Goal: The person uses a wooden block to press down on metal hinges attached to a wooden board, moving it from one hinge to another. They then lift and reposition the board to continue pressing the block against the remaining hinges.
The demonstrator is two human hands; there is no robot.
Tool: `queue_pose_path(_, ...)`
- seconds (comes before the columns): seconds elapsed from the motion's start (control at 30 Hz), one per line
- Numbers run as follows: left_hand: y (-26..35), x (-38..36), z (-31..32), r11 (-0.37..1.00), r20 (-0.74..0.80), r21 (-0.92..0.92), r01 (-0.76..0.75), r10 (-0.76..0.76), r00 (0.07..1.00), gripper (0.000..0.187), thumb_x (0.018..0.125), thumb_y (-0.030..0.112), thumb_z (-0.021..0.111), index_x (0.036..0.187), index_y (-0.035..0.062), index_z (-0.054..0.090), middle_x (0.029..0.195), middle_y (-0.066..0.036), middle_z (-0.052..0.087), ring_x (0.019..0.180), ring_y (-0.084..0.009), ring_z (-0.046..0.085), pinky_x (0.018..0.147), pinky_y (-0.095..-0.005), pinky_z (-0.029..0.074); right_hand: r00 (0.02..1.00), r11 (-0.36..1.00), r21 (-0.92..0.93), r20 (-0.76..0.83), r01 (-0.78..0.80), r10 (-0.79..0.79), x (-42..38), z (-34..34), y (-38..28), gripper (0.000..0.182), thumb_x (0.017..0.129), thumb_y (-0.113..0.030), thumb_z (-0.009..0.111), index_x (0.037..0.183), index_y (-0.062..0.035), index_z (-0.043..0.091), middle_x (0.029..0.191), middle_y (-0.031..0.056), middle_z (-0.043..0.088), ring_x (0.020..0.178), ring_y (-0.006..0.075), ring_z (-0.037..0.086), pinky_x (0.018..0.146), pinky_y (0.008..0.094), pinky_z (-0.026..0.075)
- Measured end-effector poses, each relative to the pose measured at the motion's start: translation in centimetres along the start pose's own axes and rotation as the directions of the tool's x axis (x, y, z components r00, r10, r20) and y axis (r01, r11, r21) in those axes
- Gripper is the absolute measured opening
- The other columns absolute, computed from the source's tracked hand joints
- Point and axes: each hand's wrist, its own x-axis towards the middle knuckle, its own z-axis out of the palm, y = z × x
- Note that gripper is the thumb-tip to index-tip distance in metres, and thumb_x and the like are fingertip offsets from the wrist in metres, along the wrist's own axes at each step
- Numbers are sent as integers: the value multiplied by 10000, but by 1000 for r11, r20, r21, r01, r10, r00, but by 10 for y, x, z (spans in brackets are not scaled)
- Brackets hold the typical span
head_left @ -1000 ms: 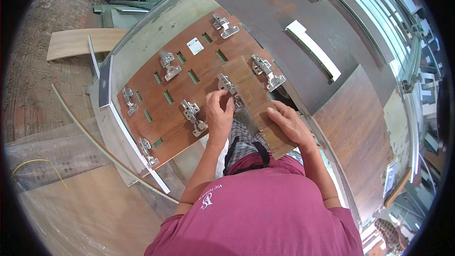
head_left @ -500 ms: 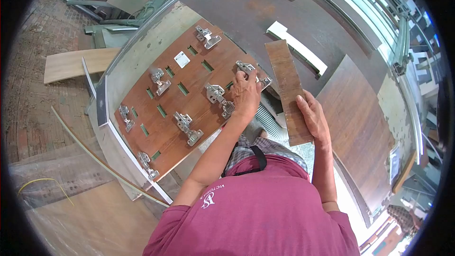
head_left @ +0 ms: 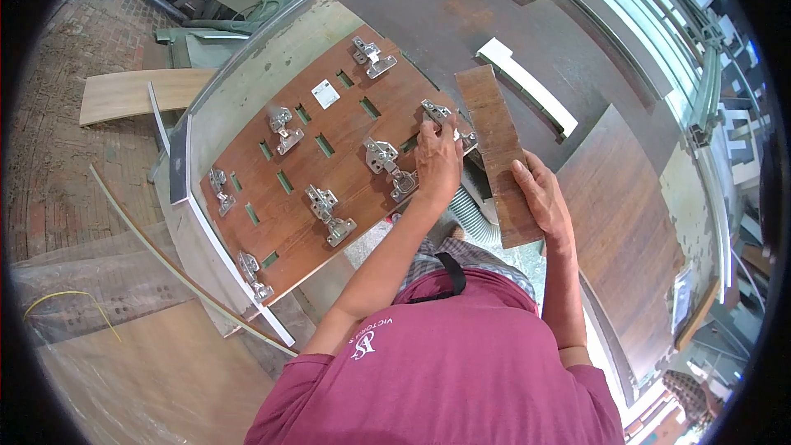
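Left hand (head_left: 439, 158) now on rightmost silver metal hinge (head_left: 433, 110), its grip I cannot tell | right hand (head_left: 544, 198) grasps brown oblong wooden board (head_left: 494, 136), swung aside, exposing neighbouring hinge (head_left: 390, 170)

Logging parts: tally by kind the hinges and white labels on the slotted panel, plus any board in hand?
Hinges: 7, one partly behind the left hand
White label: 1
Board in the right hand: 1
Total: 9
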Motion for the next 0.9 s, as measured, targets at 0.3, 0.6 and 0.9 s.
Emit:
queue_pose_path(0.3,2,-29,-2,994,35,97,-50,47,998,444,860,194,616,1277,76,524,1158,-153,461,1074,-323,471,855,-453,421,988,999,-31,149,-27,31,13,-1,3,598,965,-457,528,1290,45,523,1120,145,637,1028,189,579,906,310,441)
queue_pose_path(0.6,-5,-30,9,987,27,157,-48,44,999,348,802,142,632,1124,10,611,1163,-154,487,1076,-333,466,874,-445,412,969,991,98,240,-87,61,17,6,5,590,976,-439,518,1315,44,507,1164,119,624,1071,172,555,930,297,433)
queue_pose_path(0.9,4,-25,-9,993,121,107,-56,43,992,364,812,124,652,1140,-18,587,1165,-171,505,1106,-347,476,917,-473,409,960,986,128,269,-109,71,14,4,10,574,987,-433,510,1343,17,498,1189,96,614,1084,153,539,951,274,418)
